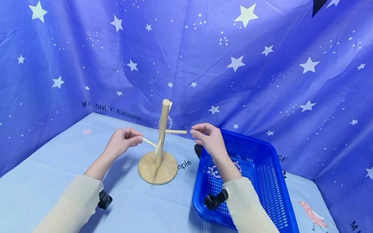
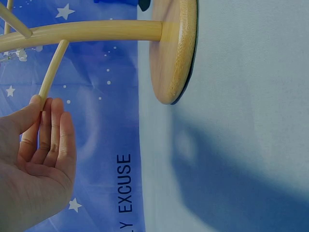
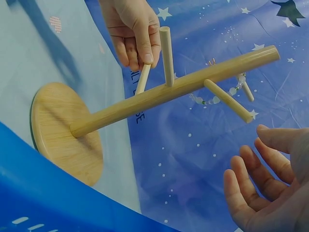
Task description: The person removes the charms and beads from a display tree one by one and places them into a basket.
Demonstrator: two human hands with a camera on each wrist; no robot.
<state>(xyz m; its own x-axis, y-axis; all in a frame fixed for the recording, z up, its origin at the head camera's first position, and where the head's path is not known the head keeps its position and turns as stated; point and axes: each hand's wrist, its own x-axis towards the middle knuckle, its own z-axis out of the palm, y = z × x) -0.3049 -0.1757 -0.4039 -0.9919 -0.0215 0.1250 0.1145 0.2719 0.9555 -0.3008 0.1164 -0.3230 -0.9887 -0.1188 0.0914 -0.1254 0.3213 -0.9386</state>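
A wooden stand [image 1: 163, 129] with a round base [image 1: 148, 169] and several side pegs stands upright on the table. My left hand [image 1: 121, 143] pinches the tip of its left peg [image 2: 52, 72] between thumb and fingers. Near the tip of the right peg [image 1: 176, 131] is my right hand [image 1: 211, 140], fingers loosely bent and holding nothing; the right wrist view shows a gap between them. A beaded bracelet [image 3: 212, 100] hangs on a rear peg [image 3: 247, 90], partly hidden by the post. More beaded bracelets [image 1: 214, 172] lie in the blue basket [image 1: 286, 197], partly covered by my right arm.
The basket stands right of the stand, below my right forearm. A light blue cloth [image 1: 142, 211] with printed figures covers the table. Blue star-patterned curtains [image 1: 182, 50] enclose the back and both sides. A small dark shape [image 1: 197, 151] shows by the basket's left rim.
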